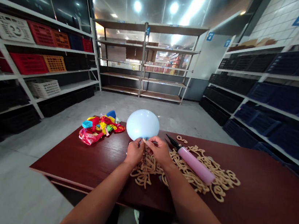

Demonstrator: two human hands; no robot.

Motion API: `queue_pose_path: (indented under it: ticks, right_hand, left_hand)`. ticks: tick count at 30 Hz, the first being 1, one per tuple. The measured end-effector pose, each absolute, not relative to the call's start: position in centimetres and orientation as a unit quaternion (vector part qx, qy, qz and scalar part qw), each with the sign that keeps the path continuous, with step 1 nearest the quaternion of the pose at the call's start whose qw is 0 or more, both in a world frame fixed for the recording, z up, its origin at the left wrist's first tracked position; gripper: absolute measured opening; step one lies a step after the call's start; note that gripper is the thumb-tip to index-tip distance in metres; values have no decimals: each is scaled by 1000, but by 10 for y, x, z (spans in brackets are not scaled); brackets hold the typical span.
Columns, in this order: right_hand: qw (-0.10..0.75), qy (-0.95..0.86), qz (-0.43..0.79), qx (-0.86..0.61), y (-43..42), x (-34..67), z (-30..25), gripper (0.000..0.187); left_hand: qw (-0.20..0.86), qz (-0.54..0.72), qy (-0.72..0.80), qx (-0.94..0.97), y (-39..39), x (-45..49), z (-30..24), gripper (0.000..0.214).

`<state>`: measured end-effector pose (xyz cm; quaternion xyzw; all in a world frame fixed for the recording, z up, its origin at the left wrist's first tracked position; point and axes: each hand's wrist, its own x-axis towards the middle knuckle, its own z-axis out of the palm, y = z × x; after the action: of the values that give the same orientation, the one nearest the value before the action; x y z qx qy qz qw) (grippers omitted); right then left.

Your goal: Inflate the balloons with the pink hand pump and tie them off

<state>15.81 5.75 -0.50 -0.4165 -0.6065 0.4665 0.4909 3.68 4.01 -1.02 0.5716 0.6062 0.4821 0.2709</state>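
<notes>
A light blue inflated balloon [142, 123] stands above the far edge of the table, its neck toward me. My left hand [135, 152] and my right hand [158, 150] meet at that neck, fingers pinched together around it. A small tan bit shows between the fingertips; the neck itself is mostly hidden. Under and beside my hands lies a heap of uninflated tan long balloons [224, 178]. On the heap, right of my right hand, rests a pink hand pump [196, 164] with a black nozzle.
A pile of colourful deflated balloons [99, 127] lies at the left of the dark red-brown table [82, 168]. Shelves with crates [29, 63] line the left wall. A rack [143, 65] stands at the back, and dark bins [271, 96] fill shelves on the right.
</notes>
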Motion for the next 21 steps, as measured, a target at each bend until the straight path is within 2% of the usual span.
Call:
queue_pose_path:
  ticks: [5, 9, 15, 21]
  right_hand:
    - [521, -600, 428, -430, 65, 164, -6, 27]
    - [558, -617, 326, -449, 69, 171, -5, 26]
    - [578, -637, 211, -463, 72, 175, -10, 22]
    - [601, -643, 125, -458, 69, 173, -11, 16]
  left_hand:
    - [222, 426, 607, 633, 38, 32, -4, 27]
    - [205, 371, 584, 693, 35, 31, 1, 28]
    - [240, 354, 534, 729, 26, 38, 14, 31]
    - [298, 388, 550, 677, 22, 50, 15, 28]
